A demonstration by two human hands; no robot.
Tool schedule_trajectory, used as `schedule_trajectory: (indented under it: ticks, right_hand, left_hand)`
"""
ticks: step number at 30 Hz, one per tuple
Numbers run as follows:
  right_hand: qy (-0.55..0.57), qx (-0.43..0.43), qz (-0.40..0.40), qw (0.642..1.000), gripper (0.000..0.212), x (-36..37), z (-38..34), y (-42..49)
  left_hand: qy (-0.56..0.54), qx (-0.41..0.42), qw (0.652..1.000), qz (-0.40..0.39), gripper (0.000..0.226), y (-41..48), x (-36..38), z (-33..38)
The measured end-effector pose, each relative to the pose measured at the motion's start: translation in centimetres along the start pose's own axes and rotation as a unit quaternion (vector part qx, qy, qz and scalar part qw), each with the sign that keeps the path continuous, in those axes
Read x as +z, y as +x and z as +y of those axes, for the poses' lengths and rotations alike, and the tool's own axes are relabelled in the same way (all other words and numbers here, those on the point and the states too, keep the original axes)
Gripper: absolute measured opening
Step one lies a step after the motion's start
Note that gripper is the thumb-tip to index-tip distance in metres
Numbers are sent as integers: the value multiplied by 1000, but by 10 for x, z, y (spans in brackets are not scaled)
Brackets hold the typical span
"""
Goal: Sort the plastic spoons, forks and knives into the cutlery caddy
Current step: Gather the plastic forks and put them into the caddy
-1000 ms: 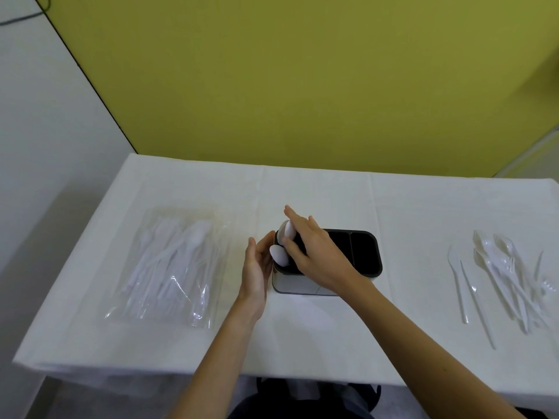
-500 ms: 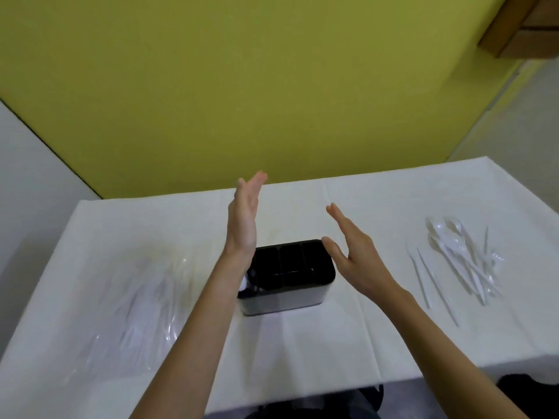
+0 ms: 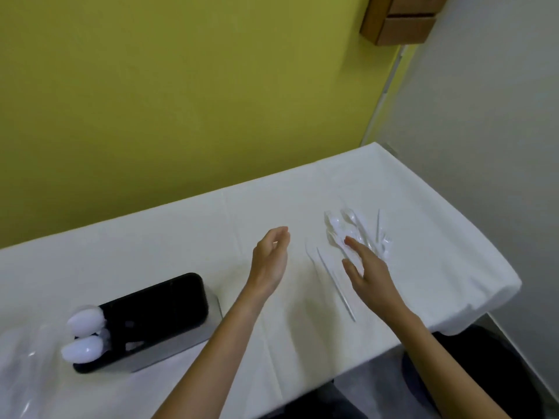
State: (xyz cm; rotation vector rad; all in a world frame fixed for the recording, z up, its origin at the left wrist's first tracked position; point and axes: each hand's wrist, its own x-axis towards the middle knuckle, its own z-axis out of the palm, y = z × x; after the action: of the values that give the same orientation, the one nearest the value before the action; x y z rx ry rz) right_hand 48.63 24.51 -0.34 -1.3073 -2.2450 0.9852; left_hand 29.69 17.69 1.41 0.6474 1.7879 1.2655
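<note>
Bare forearms (image 3: 211, 343) lead to the left hand (image 3: 270, 261) and right hand (image 3: 367, 273); dark clothing (image 3: 484, 367) covers the lap.

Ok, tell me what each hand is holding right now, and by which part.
Nothing. The left hand and the right hand are both open and empty; the right one hovers by the loose cutlery pile.

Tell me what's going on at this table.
A person is sorting white plastic cutlery into a black caddy on a cloth-covered table. Two spoons stand in the caddy's end compartment; its other compartments look empty. Both hands are open and hold nothing. The right hand is at the loose pile of cutlery on the right, and the left hand hovers beside it. Two long pieces lie a little apart from the pile.
</note>
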Motion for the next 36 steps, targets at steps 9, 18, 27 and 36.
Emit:
schedule_trajectory:
  ticks: [9,18,27,36]
  right_hand:
    - [-24,78,27,996,25,-38,87,44]
    - [-56,156,14,986,10,-54,121,81]
    - [-76,272,-1,959,26,-54,133,99]
    - [-88,218,-10,972,24,-46,121,115]
  left_hand:
    - [143,-36,989,11,30,56,87,-18]
    - [372,-97,923,28,40,124,138,-6]
    - [196,-117,965,133,8,131,154,-11]
    - [-61,-89,963,247,6,117,127,1]
